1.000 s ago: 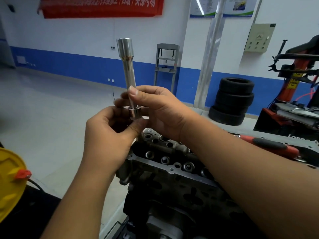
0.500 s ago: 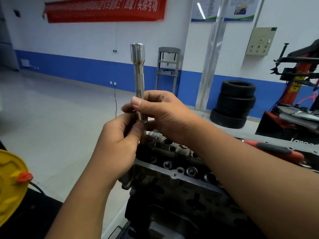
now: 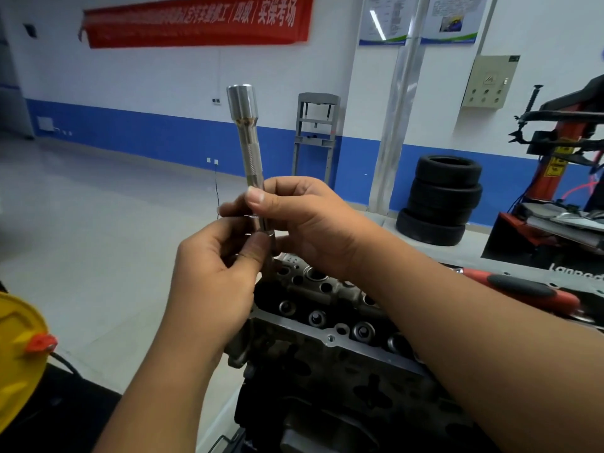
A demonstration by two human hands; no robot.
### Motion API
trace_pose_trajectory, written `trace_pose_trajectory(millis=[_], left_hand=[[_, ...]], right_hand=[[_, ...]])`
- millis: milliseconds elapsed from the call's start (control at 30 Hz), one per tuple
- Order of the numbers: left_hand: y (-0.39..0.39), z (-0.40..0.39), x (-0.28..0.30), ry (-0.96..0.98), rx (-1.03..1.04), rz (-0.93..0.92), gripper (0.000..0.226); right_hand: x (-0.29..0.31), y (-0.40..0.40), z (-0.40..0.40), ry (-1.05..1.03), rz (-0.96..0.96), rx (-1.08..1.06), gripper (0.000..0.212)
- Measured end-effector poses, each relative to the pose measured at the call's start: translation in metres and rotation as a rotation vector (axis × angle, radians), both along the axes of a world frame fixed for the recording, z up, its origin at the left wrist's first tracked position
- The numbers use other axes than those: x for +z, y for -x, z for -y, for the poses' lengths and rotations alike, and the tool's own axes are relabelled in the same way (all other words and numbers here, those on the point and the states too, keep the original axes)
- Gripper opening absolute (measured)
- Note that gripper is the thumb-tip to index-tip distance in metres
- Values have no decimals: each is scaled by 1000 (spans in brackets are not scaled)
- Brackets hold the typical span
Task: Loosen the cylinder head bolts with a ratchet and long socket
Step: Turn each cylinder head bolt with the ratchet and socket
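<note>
Yellow container [image 3: 16, 351]: sits at the far left edge, well apart from the hands; no risk to the work as it lies.
Left hand [image 3: 215, 276]: fingers and thumb curl round the bottom end of the long socket, pinching a small piece there. What that piece is I cannot tell, as the fingers hide most of it. If the pinch slackens, the piece could drop into one of the open holes of the engine head below.
Long socket [image 3: 250, 148]: held nearly upright above the near end of the engine head, wide end up, touching neither bolt nor ratchet. Its polished surface could slide through the fingers.
Right hand [image 3: 304, 223]: grips the lower shaft, thumb across the front. If the two hands push off-line, the parts may not seat and could come apart later under load.
Engine head [image 3: 330, 308]: directly under the hands, with many open holes; the bolts look untouched so far.
Ratchet [image 3: 523, 289]: red and black handle lies on the bench to the right, partly behind the right forearm. A sweeping arm could knock it off.
</note>
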State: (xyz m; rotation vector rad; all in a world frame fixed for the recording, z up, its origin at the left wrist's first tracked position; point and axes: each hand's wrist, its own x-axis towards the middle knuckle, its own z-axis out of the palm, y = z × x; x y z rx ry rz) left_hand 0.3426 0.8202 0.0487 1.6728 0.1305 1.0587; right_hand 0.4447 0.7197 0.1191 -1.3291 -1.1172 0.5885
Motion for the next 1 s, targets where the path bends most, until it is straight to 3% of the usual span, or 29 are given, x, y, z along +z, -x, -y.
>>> trace_pose_trajectory(millis=[100, 167, 267, 400, 500, 600, 667, 733, 867, 1000], left_hand=[[5, 1, 4, 18, 69, 6, 6], [7, 2, 7, 2, 109, -3, 26], [4, 5, 9, 8, 33, 41, 15], [-1, 7, 9, 54, -14, 64, 24], [-1, 6, 6, 132, -28, 119, 19], [-4, 6, 3, 195, -14, 170, 32], [-5, 6, 1, 160, -93, 159, 18], [-5, 5, 0, 113, -182, 114, 19], [-4, 5, -1, 116, -79, 139, 26], [-6, 8, -1, 147, 0, 170, 20]], right_hand=[[-2, 1, -2, -10, -6, -32, 10], [-2, 2, -4, -39, 21, -83, 12], [-1, 3, -3, -70, 52, -102, 19], [3, 4, 0, -49, 49, -49, 19], [1, 4, -1, -34, 55, -59, 13], [0, 4, -2, -49, 72, -123, 12], [1, 4, -2, -54, 88, -127, 15], [3, 4, 0, -50, 86, -101, 14], [4, 5, 2, -24, 72, -29, 17], [3, 7, -2, -46, 69, -121, 6]])
